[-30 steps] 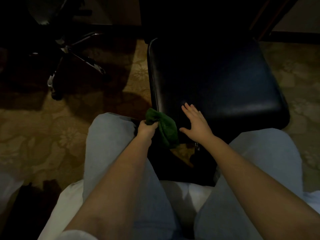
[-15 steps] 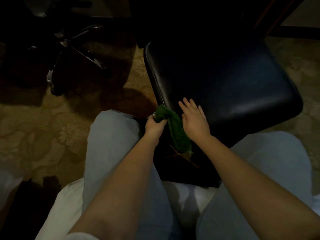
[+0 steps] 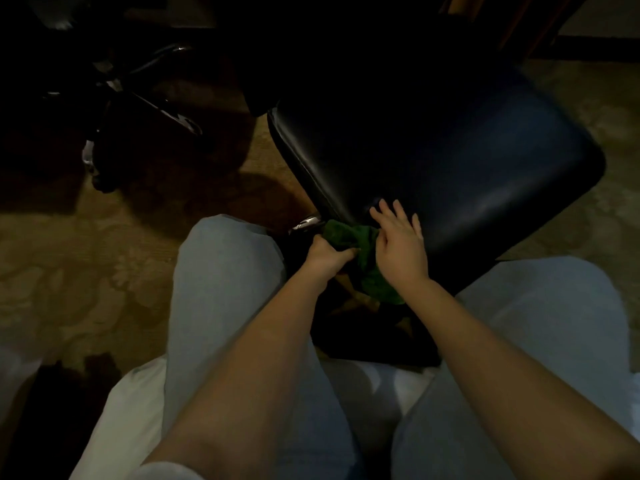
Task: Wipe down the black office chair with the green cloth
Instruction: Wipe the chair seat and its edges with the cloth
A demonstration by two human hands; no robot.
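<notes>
Now the left hand (image 3: 327, 255) is clenching the crumpled green cloth (image 3: 375, 284) at the glossy black leather chair seat (image 3: 450, 157)'s seven-o'clock corner, right hand (image 3: 398, 245) lying flat, gripping nothing, though a hard push risks swivelling the seat away.

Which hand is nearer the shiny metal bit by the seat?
Left. The left hand grips the cloth just beside the metal bit; the right hand is farther right, on the seat.

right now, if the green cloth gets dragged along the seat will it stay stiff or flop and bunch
Probably floppy: the green cloth is bunched in the left hand and its free end droops below. Likely light, hanging from one grip. It should slide easily on the black office chair, whose seat looks glossy.
</notes>
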